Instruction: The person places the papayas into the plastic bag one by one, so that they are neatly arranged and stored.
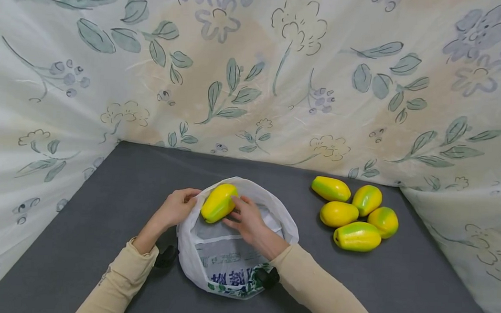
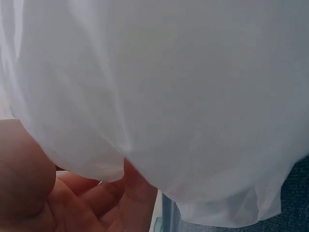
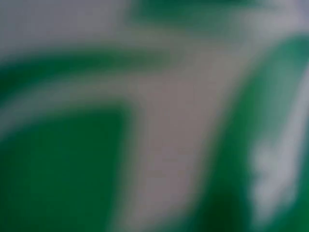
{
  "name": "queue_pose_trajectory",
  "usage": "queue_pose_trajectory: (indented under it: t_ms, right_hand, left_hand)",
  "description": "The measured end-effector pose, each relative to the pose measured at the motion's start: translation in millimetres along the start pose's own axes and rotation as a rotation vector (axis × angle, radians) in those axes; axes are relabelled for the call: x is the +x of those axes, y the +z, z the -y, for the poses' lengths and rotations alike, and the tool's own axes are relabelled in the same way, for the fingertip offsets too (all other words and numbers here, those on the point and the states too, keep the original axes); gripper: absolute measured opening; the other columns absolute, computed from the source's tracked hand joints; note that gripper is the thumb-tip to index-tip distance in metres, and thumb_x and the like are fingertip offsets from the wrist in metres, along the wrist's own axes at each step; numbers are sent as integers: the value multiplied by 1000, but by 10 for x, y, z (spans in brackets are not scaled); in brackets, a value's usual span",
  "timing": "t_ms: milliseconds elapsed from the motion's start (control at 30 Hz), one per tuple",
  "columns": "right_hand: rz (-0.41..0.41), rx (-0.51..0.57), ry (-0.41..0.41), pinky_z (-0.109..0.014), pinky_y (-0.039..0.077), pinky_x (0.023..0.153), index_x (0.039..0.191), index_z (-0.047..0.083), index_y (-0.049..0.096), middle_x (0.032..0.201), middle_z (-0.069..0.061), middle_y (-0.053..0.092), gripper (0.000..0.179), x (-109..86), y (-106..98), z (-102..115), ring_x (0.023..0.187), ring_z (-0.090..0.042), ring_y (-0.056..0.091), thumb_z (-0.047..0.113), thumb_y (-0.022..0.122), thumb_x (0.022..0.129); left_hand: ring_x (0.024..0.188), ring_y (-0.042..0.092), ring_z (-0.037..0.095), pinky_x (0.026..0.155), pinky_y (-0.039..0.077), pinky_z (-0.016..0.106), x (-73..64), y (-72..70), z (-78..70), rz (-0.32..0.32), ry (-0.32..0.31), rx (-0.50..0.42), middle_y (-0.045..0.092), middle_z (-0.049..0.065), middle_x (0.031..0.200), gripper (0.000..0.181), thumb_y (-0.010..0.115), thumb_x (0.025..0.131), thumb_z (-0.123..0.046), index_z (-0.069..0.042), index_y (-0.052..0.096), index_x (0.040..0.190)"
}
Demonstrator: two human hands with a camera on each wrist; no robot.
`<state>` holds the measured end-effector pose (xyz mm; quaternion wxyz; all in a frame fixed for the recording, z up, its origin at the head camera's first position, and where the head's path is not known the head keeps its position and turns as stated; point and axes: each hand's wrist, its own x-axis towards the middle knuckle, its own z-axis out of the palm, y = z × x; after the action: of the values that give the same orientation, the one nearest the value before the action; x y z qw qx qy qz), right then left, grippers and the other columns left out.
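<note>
A white plastic bag (image 1: 186, 258) stands with its mouth wide, green and dark print showing at its near side. Inside, by the far left wall, is a yellow-green papaya (image 1: 219, 203). My left hand (image 1: 178, 207) pinches the bag's left rim between thumb and fingers. In the left wrist view, the same hand (image 2: 87, 203) has white plastic between its fingers. Reaching into the bag from the right, my right hand (image 1: 248, 218) has its loosely bent fingers at the papaya's right side. The right wrist view is filled by blurred green print on the bag (image 3: 63, 169), hiding that hand.
Several more yellow-green papayas (image 1: 357, 236) lie in a cluster to the right of the bag on the dark grey table (image 1: 146, 169). A floral curtain (image 1: 246, 79) hangs behind the table and along both sides.
</note>
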<state>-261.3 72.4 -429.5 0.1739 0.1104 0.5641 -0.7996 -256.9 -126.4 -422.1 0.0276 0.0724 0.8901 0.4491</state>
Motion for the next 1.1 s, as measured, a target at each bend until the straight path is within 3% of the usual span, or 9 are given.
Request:
queue_pose_trajectory:
  t_ms: [367, 633, 867, 1100]
  right_hand:
    - [62, -71, 50, -49, 35, 102, 149, 1, 19, 145, -25, 30, 61, 31, -78, 102, 129, -38, 35, 25, 47, 101]
    - [34, -123, 49, -47, 39, 99, 142, 2, 36, 140, -23, 35, 53, 25, -144, 120, 122, -37, 41, 26, 51, 98]
    - [50, -176, 30, -51, 41, 96, 149, 5, 23, 147, -25, 29, 60, -38, -277, 181, 130, -40, 35, 32, 45, 101]
    - [133, -173, 47, -55, 37, 97, 147, 5, 31, 146, -23, 30, 52, -167, -449, 338, 129, -41, 34, 32, 41, 103]
  left_hand:
    - [97, 58, 31, 79, 50, 42, 24, 3, 40, -36, -16, -26, 60, 22, 113, 35, 44, 98, -4, 4, 52, 132]
    - [94, 58, 30, 75, 49, 39, 29, 10, 39, -38, -19, -27, 60, 22, 112, 35, 44, 98, -5, 4, 53, 131]
    - [91, 58, 28, 74, 49, 38, 28, 2, 34, -28, -19, -25, 61, 21, 111, 35, 44, 98, -5, 4, 53, 131]
    - [89, 58, 28, 73, 50, 37, 8, -20, 12, -29, -27, -30, 61, 21, 110, 35, 44, 98, -4, 4, 53, 131]
